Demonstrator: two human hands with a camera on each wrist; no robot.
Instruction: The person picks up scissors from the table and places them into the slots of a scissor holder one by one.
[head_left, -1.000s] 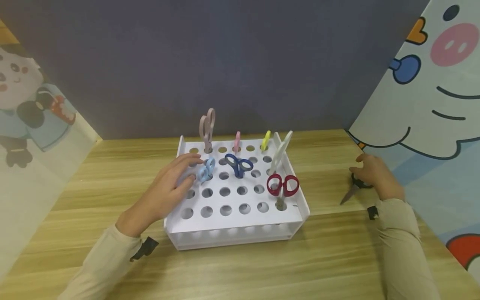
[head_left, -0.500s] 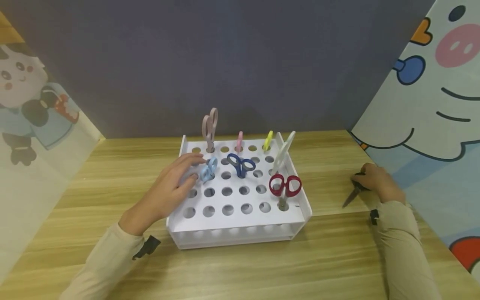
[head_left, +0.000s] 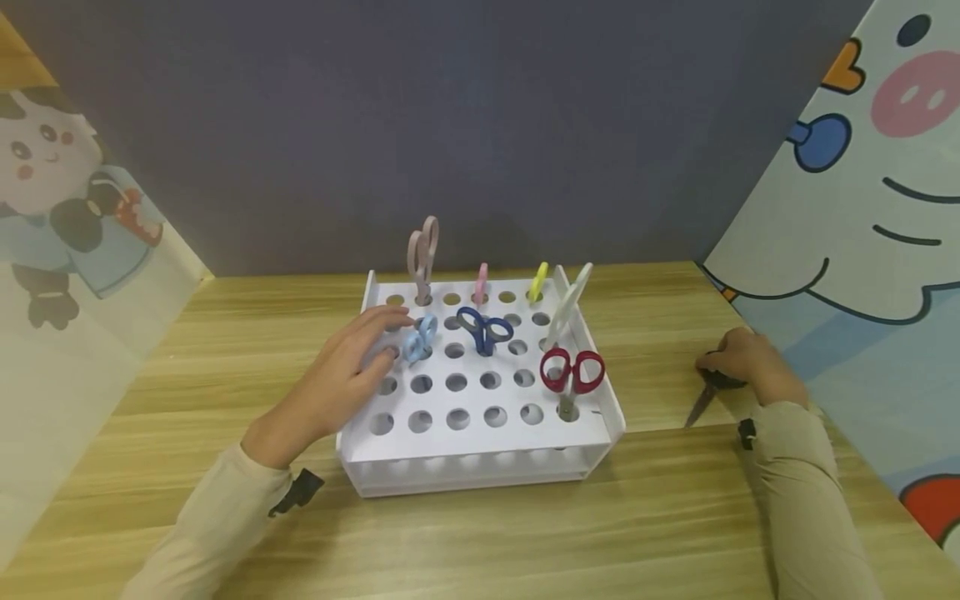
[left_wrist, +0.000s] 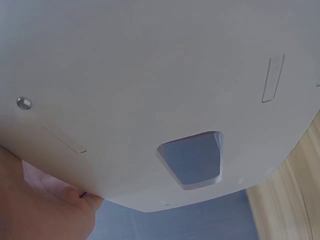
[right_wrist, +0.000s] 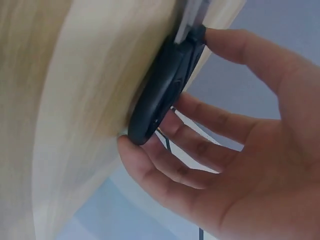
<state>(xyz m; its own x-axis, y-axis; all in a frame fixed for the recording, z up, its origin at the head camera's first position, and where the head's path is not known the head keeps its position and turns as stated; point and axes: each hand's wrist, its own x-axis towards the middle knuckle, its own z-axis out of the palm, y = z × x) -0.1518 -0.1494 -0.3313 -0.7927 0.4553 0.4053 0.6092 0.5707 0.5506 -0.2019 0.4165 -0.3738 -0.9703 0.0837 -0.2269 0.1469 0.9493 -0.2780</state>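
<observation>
On the right of the table, my right hand (head_left: 752,367) holds the handles of a pair of black scissors (head_left: 723,379) between thumb and fingers. Their blades point toward the table's front. In the right wrist view, the thumb touches near the pivot of the black handles (right_wrist: 162,85), with the little finger at the far end, close over the wood. My left hand (head_left: 337,379) rests over the left edge of a white rack (head_left: 442,447), fingers extended. Its fingertips are beside light blue scissors (head_left: 420,339) standing in a hole. The rack's side panel (left_wrist: 150,90) fills the left wrist view.
Several other scissors stand in the rack: mauve (head_left: 423,254), pink (head_left: 481,283), yellow (head_left: 537,282), navy (head_left: 484,331), white (head_left: 567,307) and red (head_left: 572,371). A dark panel (head_left: 465,125) rises behind; printed walls flank the wooden table (head_left: 487,542).
My right hand has closed around the black scissors' handles, and their blades have swung to point more toward the front. My left hand stays on the rack; the whole view shifted slightly.
</observation>
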